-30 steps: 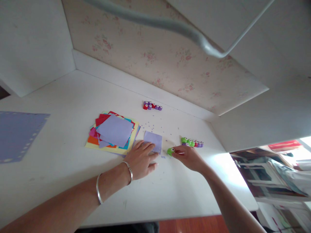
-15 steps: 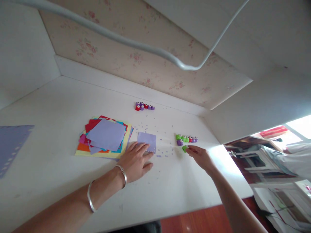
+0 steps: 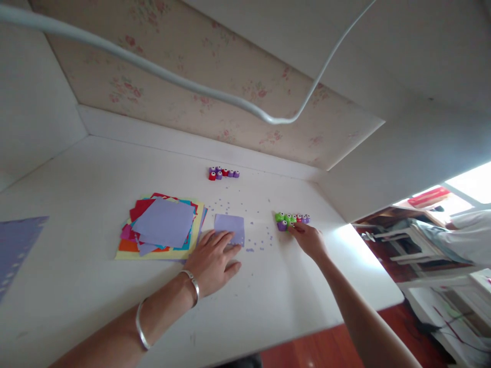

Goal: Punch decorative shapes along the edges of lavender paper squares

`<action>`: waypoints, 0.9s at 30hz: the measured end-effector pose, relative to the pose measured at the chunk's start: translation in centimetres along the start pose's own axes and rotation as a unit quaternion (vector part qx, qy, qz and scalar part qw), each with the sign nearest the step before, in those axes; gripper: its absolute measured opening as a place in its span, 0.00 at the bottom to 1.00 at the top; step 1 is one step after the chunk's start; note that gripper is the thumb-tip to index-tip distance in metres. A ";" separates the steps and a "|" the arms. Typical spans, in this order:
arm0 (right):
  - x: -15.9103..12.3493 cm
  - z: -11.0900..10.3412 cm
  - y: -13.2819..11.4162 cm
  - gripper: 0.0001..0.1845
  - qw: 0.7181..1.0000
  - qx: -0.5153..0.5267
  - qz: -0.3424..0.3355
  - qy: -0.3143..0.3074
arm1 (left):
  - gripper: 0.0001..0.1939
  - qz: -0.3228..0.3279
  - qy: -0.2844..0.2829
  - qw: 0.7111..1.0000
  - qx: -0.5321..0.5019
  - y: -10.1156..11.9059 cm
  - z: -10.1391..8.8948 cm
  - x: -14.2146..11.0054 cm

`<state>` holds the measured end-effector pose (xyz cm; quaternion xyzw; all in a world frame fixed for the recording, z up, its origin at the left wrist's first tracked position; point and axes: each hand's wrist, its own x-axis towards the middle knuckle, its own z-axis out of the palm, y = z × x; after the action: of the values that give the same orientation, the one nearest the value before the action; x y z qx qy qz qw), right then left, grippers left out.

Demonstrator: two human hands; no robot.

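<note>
My left hand (image 3: 215, 263) lies flat with fingers spread, its fingertips on the lower part of a small purple paper square (image 3: 230, 225). Small holes show along the square's lower edge. On the right, my right hand (image 3: 310, 240) pinches a small green craft punch (image 3: 291, 225), mostly hidden by the fingers. It is at the front of a cluster of punches, beside a purple punch (image 3: 282, 226). Behind it stand green punches (image 3: 280, 216), a red one (image 3: 299, 218) and small purple ones (image 3: 306, 219).
A stack of coloured paper (image 3: 164, 223) lies left of the square. Another group of red and purple punches (image 3: 224, 173) stands near the back wall. Purple paper bits (image 3: 250, 250) are scattered between. A larger purple sheet (image 3: 19, 245) is at far left; a white cable (image 3: 230, 99) hangs above.
My right hand has brought the green punch up to the cluster, next to the purple punch. My left hand stays on the square. The view has shifted slightly.
</note>
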<state>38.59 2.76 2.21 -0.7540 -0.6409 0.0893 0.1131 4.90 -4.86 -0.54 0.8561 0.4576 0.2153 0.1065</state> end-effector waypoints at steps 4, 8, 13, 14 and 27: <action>0.3 0.2 0.6 0.22 1.000 -0.003 0.001 0.004 | 0.20 -0.003 -0.005 1.000 -0.004 0.0 0.0 -0.1; 0.1 -1.0 -0.3 0.21 0.999 0.004 -0.008 0.051 | 0.21 -0.002 -0.007 1.000 -0.005 0.0 0.1 -0.2; 0.4 -1.5 -6.6 0.18 0.992 0.097 -0.082 0.019 | 0.20 -0.004 0.009 1.000 -0.010 0.0 0.3 -0.3; 0.7 -1.3 -8.4 0.18 0.988 0.117 -0.101 -0.007 | 0.20 -0.004 0.013 1.000 -0.013 0.0 0.3 -0.3; 10.6 6.3 -25.1 0.27 0.945 -0.018 -0.325 -0.036 | 0.21 -0.007 0.017 1.000 -0.021 -0.2 0.4 -0.3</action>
<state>14.82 17.40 3.49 -0.5028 -0.8563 0.0631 0.0998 4.76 -4.98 -1.02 0.8466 0.4609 0.2386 0.1179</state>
